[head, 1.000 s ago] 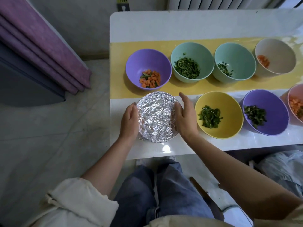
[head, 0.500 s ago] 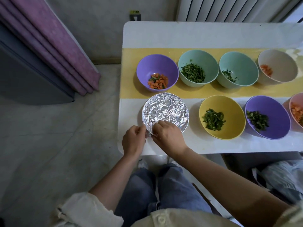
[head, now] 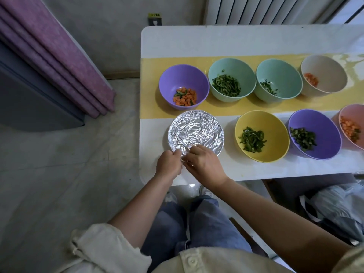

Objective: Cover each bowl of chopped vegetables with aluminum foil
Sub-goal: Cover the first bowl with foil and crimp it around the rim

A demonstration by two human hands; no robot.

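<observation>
One white tabletop (head: 236,40) fills the right half of the view, crossed from left to right by a yellow band (head: 149,66). A purple curtain (head: 49,56) hangs at the far left, and a white radiator (head: 266,8) stands beyond the tabletop's far edge.

Eight bowls stand in two rows. On the yellow band, from left to right, are a purple bowl (head: 183,75) with carrot cubes and a few green pieces, a mint bowl (head: 230,67) with green strips, a second mint bowl (head: 279,69) with a few chopped greens, and a beige bowl (head: 329,69) with a little carrot. In the near row, the foil-covered bowl (head: 197,129) sits at the left end, just near of the purple one. To its right come a yellow bowl (head: 275,125) with green pepper strips, another purple bowl (head: 325,131) with dark greens, and a pink bowl (head: 352,113), cut off by the frame edge, with carrot.

The left hand (head: 169,164) and right hand (head: 204,164) meet at the covered bowl's near rim. The fingers of both are curled and pinch the crinkled aluminum foil (head: 185,152) where it folds over that rim.
</observation>
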